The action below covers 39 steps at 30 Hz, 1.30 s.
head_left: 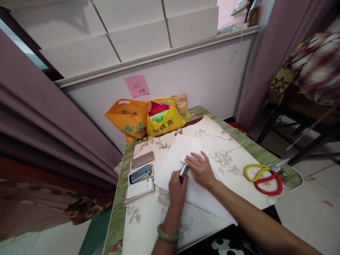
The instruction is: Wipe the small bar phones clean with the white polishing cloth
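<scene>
My left hand (177,187), with a green bangle on its wrist, is closed around the lower end of a small dark phone (183,170). It holds the phone just above a white cloth (193,189) spread on the table. Over the phone's upper end lies my right hand (202,170), its fingers pressing a small folded white piece (184,158) against it. The right thumb is hidden, and what the white piece is made of cannot be made out.
Several phones (140,188) lie stacked at the table's left. An orange bag (129,122) and a yellow bag (165,122) stand at the back near a small bottle (163,143). Scissors (269,177) with red and yellow handles lie at the right edge.
</scene>
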Motion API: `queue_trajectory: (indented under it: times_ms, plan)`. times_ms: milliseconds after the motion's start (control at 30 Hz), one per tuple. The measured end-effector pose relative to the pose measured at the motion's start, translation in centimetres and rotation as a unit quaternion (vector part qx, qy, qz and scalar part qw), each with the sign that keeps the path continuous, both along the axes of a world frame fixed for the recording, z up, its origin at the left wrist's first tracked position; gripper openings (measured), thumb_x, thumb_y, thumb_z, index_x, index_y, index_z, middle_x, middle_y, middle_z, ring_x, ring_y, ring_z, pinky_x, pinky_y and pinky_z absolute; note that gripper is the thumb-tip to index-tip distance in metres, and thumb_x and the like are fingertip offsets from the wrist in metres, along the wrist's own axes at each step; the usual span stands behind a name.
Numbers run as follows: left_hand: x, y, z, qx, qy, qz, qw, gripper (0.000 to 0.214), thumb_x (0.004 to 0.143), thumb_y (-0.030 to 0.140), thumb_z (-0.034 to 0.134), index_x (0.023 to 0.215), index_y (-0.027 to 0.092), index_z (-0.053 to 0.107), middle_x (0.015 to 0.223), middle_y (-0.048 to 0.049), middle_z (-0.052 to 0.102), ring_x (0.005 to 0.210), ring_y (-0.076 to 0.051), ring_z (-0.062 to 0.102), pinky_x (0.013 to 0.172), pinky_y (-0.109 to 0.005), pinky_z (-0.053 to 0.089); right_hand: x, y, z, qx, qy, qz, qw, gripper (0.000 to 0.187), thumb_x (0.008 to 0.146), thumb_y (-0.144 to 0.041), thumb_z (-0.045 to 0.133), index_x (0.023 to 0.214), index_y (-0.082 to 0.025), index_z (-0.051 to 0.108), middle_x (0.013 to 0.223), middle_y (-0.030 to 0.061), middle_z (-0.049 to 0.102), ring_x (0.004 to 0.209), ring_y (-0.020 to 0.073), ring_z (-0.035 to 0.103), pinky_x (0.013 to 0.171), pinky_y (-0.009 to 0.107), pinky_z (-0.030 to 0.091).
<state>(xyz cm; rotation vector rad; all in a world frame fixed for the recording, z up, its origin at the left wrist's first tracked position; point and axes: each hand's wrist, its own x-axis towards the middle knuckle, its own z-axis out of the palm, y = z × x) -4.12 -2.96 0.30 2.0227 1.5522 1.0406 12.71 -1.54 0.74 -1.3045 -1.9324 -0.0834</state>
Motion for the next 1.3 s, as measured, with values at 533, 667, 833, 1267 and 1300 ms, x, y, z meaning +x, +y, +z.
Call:
queue_trajectory:
  times_ms: [533, 667, 833, 1267, 1300]
  plan:
    - [-0.1, -0.1, -0.1, 0.009, 0.003, -0.004, 1.0, 0.018, 0.084, 0.024, 0.054, 0.101, 0.02, 0.059, 0.084, -0.0031, 0.058, 0.074, -0.017, 0.057, 0.07, -0.031, 0.047, -0.7, -1.4, 0.2, -0.01, -0.031, -0.083, 0.996, 0.058, 0.087, -0.008, 0.044, 0.141, -0.029, 0.044, 0.134, 0.0031, 0.058, 0.138, 0.0321, 0.033, 0.112, 0.067, 0.006]
    - [-0.1, 0.0, -0.3, 0.007, 0.01, 0.01, 1.0, 0.008, 0.084, 0.024, 0.054, 0.088, 0.019, 0.059, 0.078, -0.0023, 0.055, 0.069, -0.017, 0.055, 0.065, -0.03, 0.046, -1.0, -1.7, 0.0, 0.023, -0.093, 0.066, 0.993, 0.056, 0.09, -0.008, 0.041, 0.141, -0.031, 0.042, 0.136, 0.0006, 0.057, 0.138, 0.0242, 0.035, 0.116, 0.059, 0.012]
    - [-0.1, -0.1, -0.2, 0.015, 0.009, -0.003, 1.0, 0.016, 0.084, 0.024, 0.053, 0.098, 0.02, 0.059, 0.084, -0.0034, 0.058, 0.077, -0.019, 0.057, 0.072, -0.032, 0.047, -0.9, -1.4, -0.1, -0.004, -0.039, -0.039, 0.998, 0.059, 0.087, -0.005, 0.043, 0.14, -0.031, 0.045, 0.136, 0.0018, 0.057, 0.139, 0.0288, 0.032, 0.113, 0.065, 0.009]
    - [-0.1, -0.1, -0.4, 0.015, 0.009, 0.005, 1.0, 0.011, 0.083, 0.022, 0.054, 0.093, 0.019, 0.06, 0.082, -0.003, 0.058, 0.075, -0.018, 0.057, 0.069, -0.03, 0.047, -0.7, -1.6, 0.0, 0.001, -0.082, 0.057, 0.995, 0.058, 0.089, -0.008, 0.04, 0.143, -0.028, 0.041, 0.138, 0.0023, 0.054, 0.14, 0.0259, 0.031, 0.115, 0.06, 0.011]
    - [-0.1, -0.1, -0.4, 0.013, 0.01, 0.011, 1.0, 0.007, 0.083, 0.022, 0.054, 0.088, 0.019, 0.059, 0.08, -0.0028, 0.057, 0.073, -0.018, 0.057, 0.067, -0.03, 0.046, -0.7, -1.6, 0.1, 0.006, -0.099, 0.104, 0.99, 0.057, 0.09, -0.009, 0.039, 0.143, -0.028, 0.041, 0.138, 0.0014, 0.054, 0.139, 0.0233, 0.033, 0.116, 0.057, 0.012]
